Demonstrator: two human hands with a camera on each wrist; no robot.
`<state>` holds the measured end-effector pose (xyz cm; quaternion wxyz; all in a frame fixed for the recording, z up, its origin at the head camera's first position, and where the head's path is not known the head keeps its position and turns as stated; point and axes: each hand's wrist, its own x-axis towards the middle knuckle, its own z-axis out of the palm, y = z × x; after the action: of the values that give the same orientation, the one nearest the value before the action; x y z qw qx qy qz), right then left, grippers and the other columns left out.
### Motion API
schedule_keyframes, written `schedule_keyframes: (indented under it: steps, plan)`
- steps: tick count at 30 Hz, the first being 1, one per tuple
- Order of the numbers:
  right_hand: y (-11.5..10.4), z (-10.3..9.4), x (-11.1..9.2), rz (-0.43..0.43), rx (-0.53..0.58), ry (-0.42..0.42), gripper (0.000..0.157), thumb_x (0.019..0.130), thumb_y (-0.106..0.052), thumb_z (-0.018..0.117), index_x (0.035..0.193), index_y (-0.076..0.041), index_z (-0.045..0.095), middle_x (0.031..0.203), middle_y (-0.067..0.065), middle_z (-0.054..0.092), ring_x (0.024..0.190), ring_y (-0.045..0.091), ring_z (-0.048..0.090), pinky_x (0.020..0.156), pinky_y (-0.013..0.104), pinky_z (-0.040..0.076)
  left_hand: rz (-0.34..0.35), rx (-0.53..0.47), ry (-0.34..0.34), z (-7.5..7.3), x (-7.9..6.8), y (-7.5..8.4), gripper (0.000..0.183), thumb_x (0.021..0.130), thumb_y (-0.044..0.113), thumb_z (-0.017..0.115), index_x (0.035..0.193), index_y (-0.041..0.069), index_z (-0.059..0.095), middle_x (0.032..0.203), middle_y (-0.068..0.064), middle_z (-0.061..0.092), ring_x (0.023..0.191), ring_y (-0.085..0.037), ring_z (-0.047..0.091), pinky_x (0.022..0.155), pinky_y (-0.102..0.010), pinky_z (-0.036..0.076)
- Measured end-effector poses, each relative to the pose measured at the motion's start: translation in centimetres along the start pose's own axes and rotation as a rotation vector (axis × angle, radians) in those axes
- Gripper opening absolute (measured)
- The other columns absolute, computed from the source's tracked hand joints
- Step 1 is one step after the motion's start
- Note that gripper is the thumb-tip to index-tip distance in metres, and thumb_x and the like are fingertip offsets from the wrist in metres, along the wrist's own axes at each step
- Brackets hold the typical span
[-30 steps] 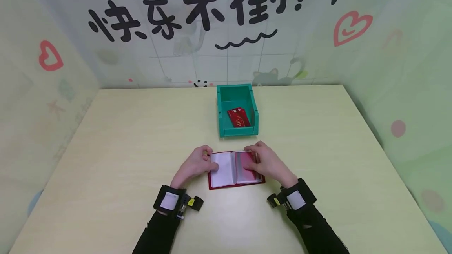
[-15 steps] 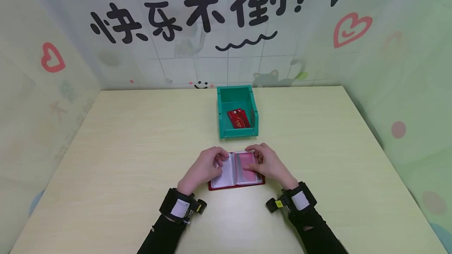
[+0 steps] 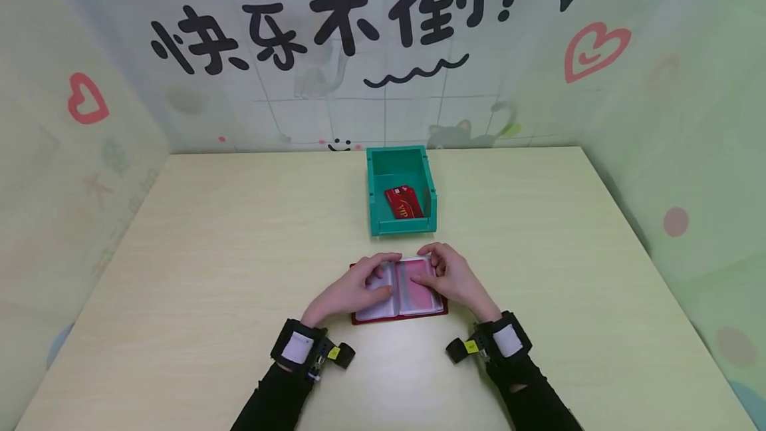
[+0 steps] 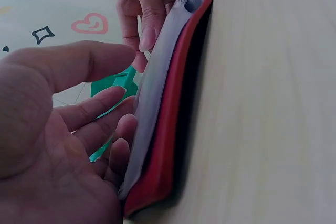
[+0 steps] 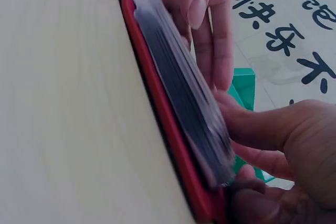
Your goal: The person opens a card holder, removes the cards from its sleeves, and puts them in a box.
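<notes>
A small card holder [image 3: 378,311] with a red cover lies spread on the table, showing clear plastic sleeves. A pink-looking sheet or card [image 3: 413,271] shows through its right-hand sleeve. My left hand [image 3: 358,287] reaches over the left page, index finger and thumb extended toward the middle fold. In the left wrist view its thumb stands apart from the page; whether the other fingertips touch is unclear. My right hand [image 3: 453,278] holds the right side, thumb on the page and other fingers around the outer edge. The stacked sleeves [image 5: 184,87] show edge-on in the right wrist view.
Behind the card holder stands a teal bin [image 3: 402,227] with red VIP cards [image 3: 404,203] inside. Printed panels [image 3: 251,112] enclose the back and sides of the pale table [image 3: 239,231]. Both wrists wear strapped cameras.
My left hand has left the card holder's left edge and moved right across the left page toward the fold. My right hand stays at the right page, nearly unmoved.
</notes>
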<state>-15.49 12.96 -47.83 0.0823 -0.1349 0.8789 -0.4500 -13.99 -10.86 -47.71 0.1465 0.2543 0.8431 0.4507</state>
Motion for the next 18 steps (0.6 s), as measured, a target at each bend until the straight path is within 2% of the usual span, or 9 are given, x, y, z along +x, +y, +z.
schedule_keyframes:
  steps: [7, 11, 18]
  plan:
    - [0.4, 0.4, -0.2, -0.024, 0.027, 0.071, 0.029, 0.092, -0.02, 0.074, 0.118, -0.007, 0.069, 0.088, 0.007, 0.051, 0.077, 0.017, 0.047, 0.064, 0.022, 0.038, -0.031, -0.066, -0.017, -0.3, 0.1, -0.4, 0.058, 0.096, 0.021, 0.066, 0.15, 0.014, 0.045, 0.124, -0.012, 0.052, 0.112, -0.022, 0.044, 0.086, -0.031, 0.042]
    - [0.8, 0.7, -0.3, -0.029, 0.053, 0.114, 0.026, 0.097, -0.022, 0.067, 0.118, -0.008, 0.07, 0.091, 0.008, 0.057, 0.077, 0.016, 0.05, 0.065, 0.022, 0.041, -0.019, -0.095, -0.016, -0.3, 0.1, -0.5, 0.057, 0.096, 0.021, 0.066, 0.149, 0.012, 0.046, 0.123, -0.013, 0.053, 0.11, -0.022, 0.045, 0.085, -0.03, 0.042]
    - [1.2, 1.0, -0.6, -0.007, 0.126, 0.179, 0.025, 0.103, -0.019, 0.057, 0.122, -0.008, 0.07, 0.106, 0.012, 0.067, 0.091, 0.02, 0.055, 0.078, 0.026, 0.046, -0.022, -0.157, -0.009, -0.4, 0.2, -0.5, 0.056, 0.096, 0.022, 0.067, 0.148, 0.012, 0.047, 0.118, -0.011, 0.054, 0.105, -0.021, 0.046, 0.081, -0.026, 0.042]
